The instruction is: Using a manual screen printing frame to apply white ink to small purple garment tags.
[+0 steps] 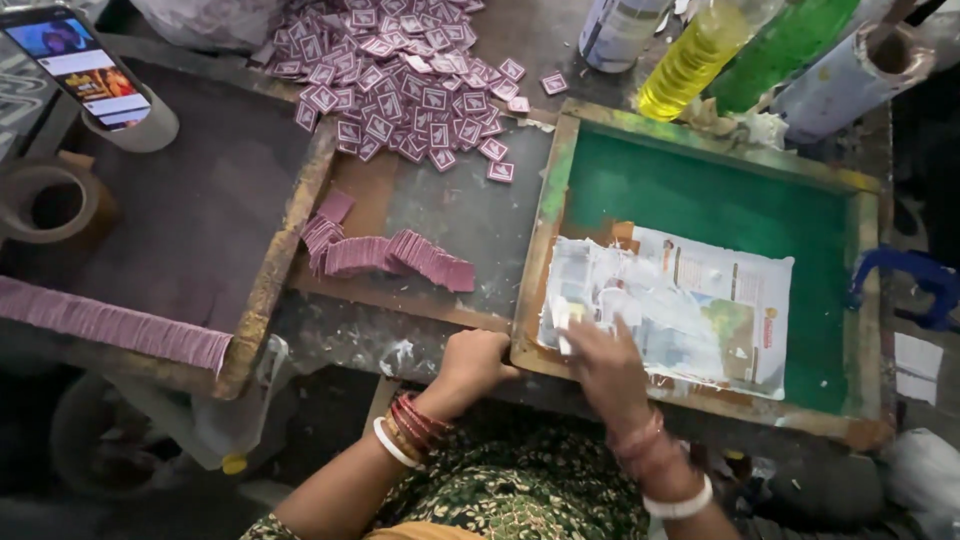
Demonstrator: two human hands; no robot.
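A wooden-framed printing screen with green mesh (pixel 715 205) lies on the bench, with a paint-smeared sheet of printed paper (pixel 680 305) inside it. My left hand (pixel 475 362) is closed on the near left corner of the wooden frame (pixel 535 260). My right hand (pixel 605 360) is blurred and presses on the near left part of the paper, with a small white piece at its fingertips. Both wrists carry bangles.
A heap of small pink printed tags (pixel 405 85) lies at the back, and rows of stacked tags (pixel 385 252) sit on a board. Another long row (pixel 110 325) sits left. A phone (pixel 80 65), a tape roll (pixel 50 205) and bottles (pixel 700 50) stand around.
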